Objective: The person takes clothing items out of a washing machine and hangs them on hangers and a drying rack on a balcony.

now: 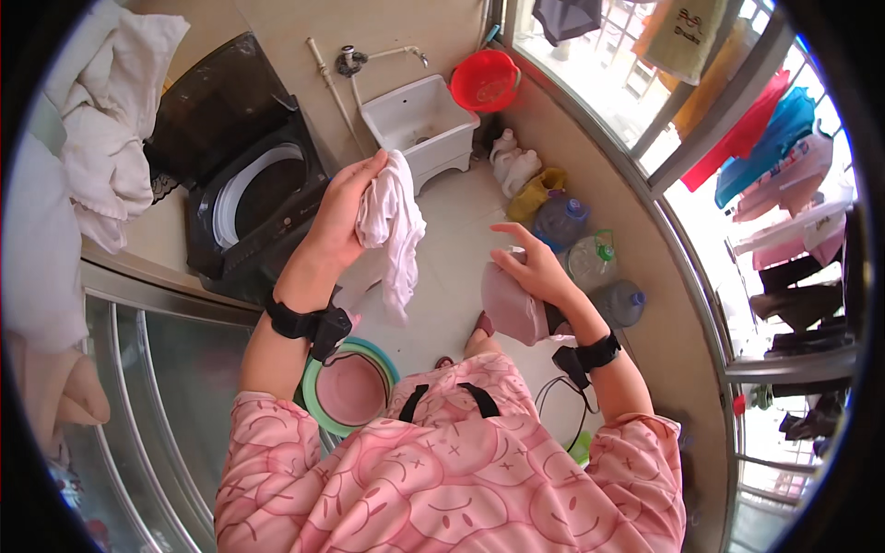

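Observation:
My left hand [348, 200] grips a bunched white garment [394, 235], whose loose end hangs down over the tiled floor [449, 256]. Beyond that hand stands a black top-loading washing machine [304, 207] with its lid [221, 97] raised. My right hand [536, 269] has its fingers apart and holds nothing. Just under it is a dull pink plastic object [508, 301], partly hidden by the hand; its exact kind is unclear, and I cannot tell whether they touch.
A white laundry sink [442, 155] stands below a wall tap [418, 55], with a red basin [485, 79] at its corner. Plastic bottles [560, 220] line the right wall. Nested basins [311, 394] sit at my left. Laundry hangs by the window [760, 152] and at left [104, 110].

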Motion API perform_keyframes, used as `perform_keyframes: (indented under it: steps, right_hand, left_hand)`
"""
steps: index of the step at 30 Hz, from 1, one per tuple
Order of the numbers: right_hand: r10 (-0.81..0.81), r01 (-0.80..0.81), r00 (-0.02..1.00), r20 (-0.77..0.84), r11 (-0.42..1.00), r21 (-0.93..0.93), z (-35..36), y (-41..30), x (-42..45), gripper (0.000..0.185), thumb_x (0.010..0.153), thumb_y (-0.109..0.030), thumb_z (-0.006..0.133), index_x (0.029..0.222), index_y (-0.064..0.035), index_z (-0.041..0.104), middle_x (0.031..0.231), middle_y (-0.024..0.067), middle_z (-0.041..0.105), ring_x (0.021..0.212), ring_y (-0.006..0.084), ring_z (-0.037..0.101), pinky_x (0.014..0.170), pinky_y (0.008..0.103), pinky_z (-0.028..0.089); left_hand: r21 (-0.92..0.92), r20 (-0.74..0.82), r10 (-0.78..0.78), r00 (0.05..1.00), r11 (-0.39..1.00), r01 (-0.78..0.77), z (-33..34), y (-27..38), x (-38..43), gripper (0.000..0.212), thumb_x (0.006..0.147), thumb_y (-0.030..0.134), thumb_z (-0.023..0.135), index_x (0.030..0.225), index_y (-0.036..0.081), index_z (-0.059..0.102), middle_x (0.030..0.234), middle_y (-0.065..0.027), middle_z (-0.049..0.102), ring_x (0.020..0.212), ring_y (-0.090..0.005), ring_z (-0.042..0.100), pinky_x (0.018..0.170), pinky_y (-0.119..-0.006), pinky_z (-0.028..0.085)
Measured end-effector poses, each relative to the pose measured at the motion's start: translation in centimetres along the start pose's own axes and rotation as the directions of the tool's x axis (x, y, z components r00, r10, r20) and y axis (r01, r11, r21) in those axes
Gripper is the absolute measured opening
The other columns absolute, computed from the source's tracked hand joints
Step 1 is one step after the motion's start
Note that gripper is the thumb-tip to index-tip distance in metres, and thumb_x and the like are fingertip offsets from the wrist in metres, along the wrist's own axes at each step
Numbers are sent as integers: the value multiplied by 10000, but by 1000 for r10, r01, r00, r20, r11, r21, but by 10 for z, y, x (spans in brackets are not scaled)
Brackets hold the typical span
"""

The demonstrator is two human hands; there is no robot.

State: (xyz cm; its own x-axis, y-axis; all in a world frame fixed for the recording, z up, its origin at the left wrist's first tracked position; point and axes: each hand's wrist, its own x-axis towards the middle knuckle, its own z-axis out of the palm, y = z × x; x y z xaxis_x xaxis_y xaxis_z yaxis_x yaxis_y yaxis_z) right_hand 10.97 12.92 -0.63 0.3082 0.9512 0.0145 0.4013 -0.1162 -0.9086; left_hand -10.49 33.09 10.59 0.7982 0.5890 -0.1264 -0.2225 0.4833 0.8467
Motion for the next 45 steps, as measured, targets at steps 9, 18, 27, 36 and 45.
perform_keyframes:
  steps: [9, 18, 27, 36, 45]
  right_hand:
    - [-248, 167, 969, -24, 718, -675, -35, -121, -71, 573, 801, -316, 655, 1299, -99, 471, 634, 188, 622, 614, 408, 617, 574, 495, 463]
    - [-276, 149, 961, 30, 422, -894, -154, -147, -173, 253, 796, -183, 570, 1036, -118, 614, 682, 156, 635, 700, 366, 645, 613, 483, 482]
    - [39, -201, 978, -203, 407, -891, -256, -130, -245, 373, 851, -283, 527, 892, 51, 687, 897, 264, 668, 860, 422, 656, 762, 489, 519]
    - [10, -338, 934, -357, 344, -876, -315, -141, -335, 425, 894, -323, 503, 912, 63, 679, 971, 274, 670, 950, 408, 656, 823, 490, 521]
    - [181, -270, 958, -221, 829, -490, -431, -87, -466, 419, 914, -204, 552, 1275, 8, 561, 993, 144, 689, 870, 200, 653, 865, 319, 503]
  left_hand:
    - [435, 388, -270, 881, 897, 83, 130, 1, -28, 256, 963, 282, 610, 980, 27, 632, 859, 13, 643, 747, -50, 617, 656, -214, 483]
    - [744, 439, -194, 877, 626, -234, 105, -17, 6, 299, 862, 319, 761, 973, 60, 664, 863, 23, 642, 767, -54, 590, 677, -205, 457]
    - [724, 403, 157, 902, 548, -419, 294, -174, -70, 289, 904, 221, 649, 1102, 14, 615, 1006, -65, 673, 773, -149, 676, 693, -291, 533]
    - [859, 263, 199, 944, 397, -323, 390, -318, -86, 383, 850, 297, 644, 1088, 0, 604, 883, -204, 681, 903, -290, 688, 753, -345, 527]
    - [782, 592, -248, 767, 409, -471, 377, -165, -67, 434, 930, 480, 613, 867, 52, 643, 760, 93, 531, 669, -46, 454, 574, -267, 387]
